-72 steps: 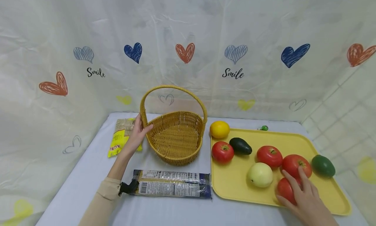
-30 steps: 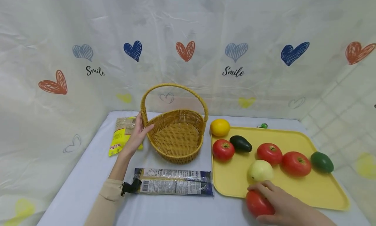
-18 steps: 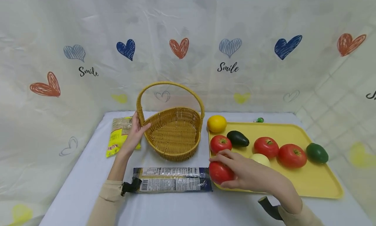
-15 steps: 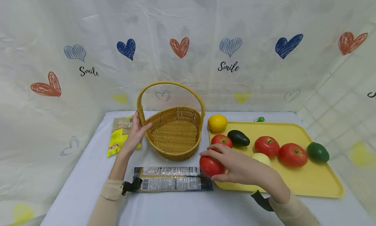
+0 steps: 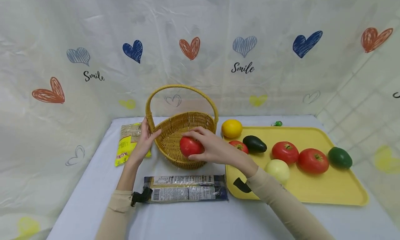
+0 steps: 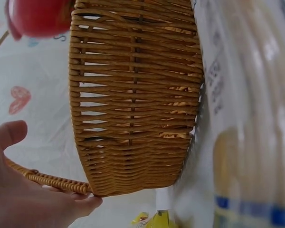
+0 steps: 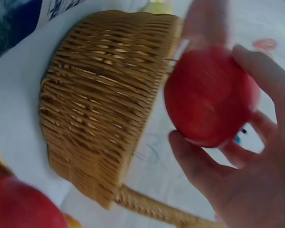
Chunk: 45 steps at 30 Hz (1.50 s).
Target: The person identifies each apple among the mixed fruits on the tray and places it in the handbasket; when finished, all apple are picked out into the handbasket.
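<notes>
Gripping red fruit [image 5: 189, 147] in right hand [image 5: 211, 145] above the basket's [image 5: 187, 120] opening, holding basket near one foot of handle [image 5: 178, 86] with left hand [image 5: 145, 138]; could clip rim and bounce toward packet [image 5: 184, 188] through early release, or tip basket through slack left support.

Around the basket [image 5: 170, 146] on the table [image 5: 181, 219], a bag [image 5: 127, 144] lay at nine o'clock, a packet [image 5: 187, 189] at six, a tray [image 5: 318, 188] past three. A tomato [image 5: 189, 147] hung over the basket, the right hand [image 5: 210, 145] at its three o'clock. At the tray's ten o'clock corner sat a lemon [image 5: 232, 128], with another tomato [image 5: 240, 145] at its five and an avocado [image 5: 254, 144] at its four; a second avocado [image 5: 340, 157] lay at the tray's three o'clock edge.
</notes>
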Motion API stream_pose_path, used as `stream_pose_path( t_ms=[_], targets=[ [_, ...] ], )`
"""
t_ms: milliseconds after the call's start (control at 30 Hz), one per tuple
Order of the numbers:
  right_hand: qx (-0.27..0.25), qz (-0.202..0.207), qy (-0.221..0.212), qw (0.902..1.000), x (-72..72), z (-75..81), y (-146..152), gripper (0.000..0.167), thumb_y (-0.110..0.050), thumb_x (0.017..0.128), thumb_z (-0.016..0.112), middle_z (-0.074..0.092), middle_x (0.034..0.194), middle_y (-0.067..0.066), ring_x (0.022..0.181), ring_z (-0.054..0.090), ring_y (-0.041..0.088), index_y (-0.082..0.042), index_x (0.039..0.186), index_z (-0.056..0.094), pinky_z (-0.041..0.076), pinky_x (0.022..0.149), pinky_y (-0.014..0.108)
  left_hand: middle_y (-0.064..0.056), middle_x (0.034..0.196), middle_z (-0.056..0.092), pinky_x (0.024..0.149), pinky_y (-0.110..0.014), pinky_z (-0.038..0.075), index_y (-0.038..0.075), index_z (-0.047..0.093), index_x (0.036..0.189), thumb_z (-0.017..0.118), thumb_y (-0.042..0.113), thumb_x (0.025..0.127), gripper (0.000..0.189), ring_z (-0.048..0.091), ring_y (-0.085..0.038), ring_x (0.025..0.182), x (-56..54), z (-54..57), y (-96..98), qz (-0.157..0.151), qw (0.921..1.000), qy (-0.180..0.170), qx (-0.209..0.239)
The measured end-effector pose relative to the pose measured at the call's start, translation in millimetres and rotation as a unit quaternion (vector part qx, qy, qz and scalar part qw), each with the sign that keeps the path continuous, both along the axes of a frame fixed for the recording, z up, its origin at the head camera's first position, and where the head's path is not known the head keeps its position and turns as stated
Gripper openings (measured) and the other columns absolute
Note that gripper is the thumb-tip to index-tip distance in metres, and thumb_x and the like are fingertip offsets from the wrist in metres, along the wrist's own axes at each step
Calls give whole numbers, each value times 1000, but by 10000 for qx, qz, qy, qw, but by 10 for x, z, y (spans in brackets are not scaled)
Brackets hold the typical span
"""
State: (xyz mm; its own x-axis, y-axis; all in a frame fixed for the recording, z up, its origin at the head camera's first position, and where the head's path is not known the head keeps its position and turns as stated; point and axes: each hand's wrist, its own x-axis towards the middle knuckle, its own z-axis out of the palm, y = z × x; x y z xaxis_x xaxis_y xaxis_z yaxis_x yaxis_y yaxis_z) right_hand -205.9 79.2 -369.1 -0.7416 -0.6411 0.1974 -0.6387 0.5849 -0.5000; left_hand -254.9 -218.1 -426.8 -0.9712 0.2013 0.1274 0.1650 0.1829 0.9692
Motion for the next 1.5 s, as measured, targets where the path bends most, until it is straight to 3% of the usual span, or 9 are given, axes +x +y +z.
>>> stream_pose_path(
  t_ms=[133,267,367,567,667,900,1200,1500],
  targets=[
    [406,-267,248,9985,-196,-46,-173,68,-47,90,76,50,151,6,128,58,28,-32,150,49,60,95,47,1,174,-14,133,-49,0,31,-15,163,37,44,110,75,-9,-17,162,-6,-13,30,-7,10000,-47,-61],
    [990,-238,197,9946,-346,-58,-345,67,-45,92,74,48,153,6,129,54,28,-32,151,47,59,96,46,1,174,-14,130,-61,2,37,-15,163,25,53,109,69,-9,-21,162,13,2,13,90,9994,-237,-229],
    [1259,-113,73,9920,-440,-61,-480,65,-42,92,75,48,152,8,127,55,29,-30,151,48,58,98,46,1,174,-14,128,-68,3,41,-14,162,23,56,108,67,-8,-26,163,25,23,-18,144,9990,-315,-268],
    [1589,83,-108,9872,-555,-106,-723,64,-40,93,74,52,145,8,116,58,24,-28,150,49,59,92,39,1,174,-14,128,-66,2,42,-14,161,24,57,108,67,-8,-26,163,50,31,-50,79,9985,-470,-251],
    [1879,135,-128,9820,-581,-129,-838,65,-41,93,74,53,143,8,115,60,24,-27,151,48,59,90,39,-1,175,-13,128,-67,2,42,-14,162,25,56,108,67,-8,-25,163,61,27,-55,56,9985,-511,-192],
    [2762,-19,-264,9607,-593,-172,-983,72,-41,95,73,43,159,11,135,55,32,-28,158,39,54,106,46,-1,174,-15,129,-64,5,42,-16,161,26,62,106,73,-7,-26,163,67,18,-40,128,9972,-684,-282],
    [2845,-5,-493,9574,-588,-219,-1026,71,-41,97,70,36,165,12,141,52,31,-29,159,38,50,112,48,-2,174,-16,128,-66,-1,39,-17,162,27,61,106,74,-13,-25,162,43,20,-4,120,9972,-659,-318],
    [3157,-42,-381,9481,-578,-269,-1076,70,-44,101,62,31,168,9,149,42,35,-33,162,30,48,115,50,-4,173,-17,129,-64,0,39,-18,161,28,58,107,74,-13,-24,162,50,36,-39,83,9977,-600,-306]
  ],
)
